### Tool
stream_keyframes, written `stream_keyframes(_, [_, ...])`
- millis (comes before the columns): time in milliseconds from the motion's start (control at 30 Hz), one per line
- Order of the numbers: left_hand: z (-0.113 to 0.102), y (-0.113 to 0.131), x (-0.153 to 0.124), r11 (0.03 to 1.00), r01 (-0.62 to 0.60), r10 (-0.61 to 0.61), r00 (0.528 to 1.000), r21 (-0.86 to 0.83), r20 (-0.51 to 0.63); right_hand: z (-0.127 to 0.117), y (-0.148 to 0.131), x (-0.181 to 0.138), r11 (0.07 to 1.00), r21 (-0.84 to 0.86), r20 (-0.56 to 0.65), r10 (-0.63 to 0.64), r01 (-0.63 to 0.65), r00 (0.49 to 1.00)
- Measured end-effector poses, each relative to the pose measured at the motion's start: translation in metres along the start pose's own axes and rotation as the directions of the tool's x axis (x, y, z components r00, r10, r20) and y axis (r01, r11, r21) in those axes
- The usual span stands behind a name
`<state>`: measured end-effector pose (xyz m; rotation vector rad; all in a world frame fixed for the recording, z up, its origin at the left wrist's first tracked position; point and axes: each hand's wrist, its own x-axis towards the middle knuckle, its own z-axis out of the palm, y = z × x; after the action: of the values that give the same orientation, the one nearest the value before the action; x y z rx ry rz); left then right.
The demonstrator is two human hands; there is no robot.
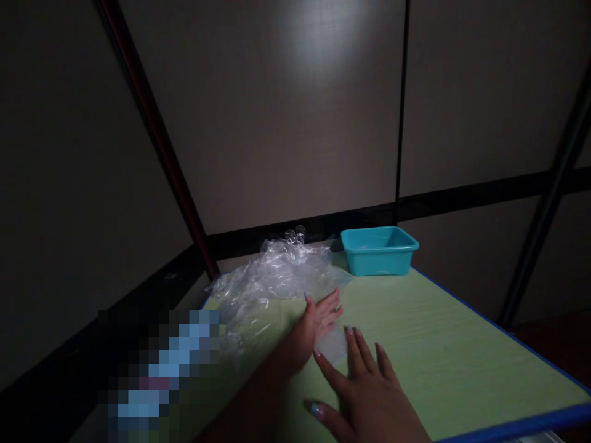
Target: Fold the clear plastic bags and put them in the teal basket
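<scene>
A small, whitish, translucent flat piece (pixel 331 346) lies on the green tabletop between my hands; its exact kind is hard to make out. At its far left side is my left hand (pixel 321 321), turned on edge with the thumb up and fingers stretched out. My right hand (pixel 364 384) is palm down at the near right, fingers spread, with the index fingertip at the piece's near edge. Neither hand is closed around anything. Beyond my left hand sits a crumpled heap of clear plastic bags or film (pixel 281 267).
A turquoise plastic tub (pixel 381 255) stands at the table's far right corner. The green table (pixel 462 344) has a blue edge. Tall panelled doors (pixel 295 135) rise right behind it. A pixelated patch covers something at the table's left side.
</scene>
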<state>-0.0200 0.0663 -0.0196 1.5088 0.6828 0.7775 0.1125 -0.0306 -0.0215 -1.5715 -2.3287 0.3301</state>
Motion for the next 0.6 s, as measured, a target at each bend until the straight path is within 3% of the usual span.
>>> stream_keyframes(233, [-0.001,-0.015,0.003,0.996,0.009,-0.012,0.999,0.085,0.04,0.001,0.001,-0.001,1.0,0.005,-0.007,-0.003,0.003,1.0])
stream_keyframes(600, [0.0,-0.01,0.005,1.0,0.009,-0.009,0.999,-0.022,-0.035,0.002,0.002,-0.002,1.0,0.008,-0.013,-0.007,0.007,1.0])
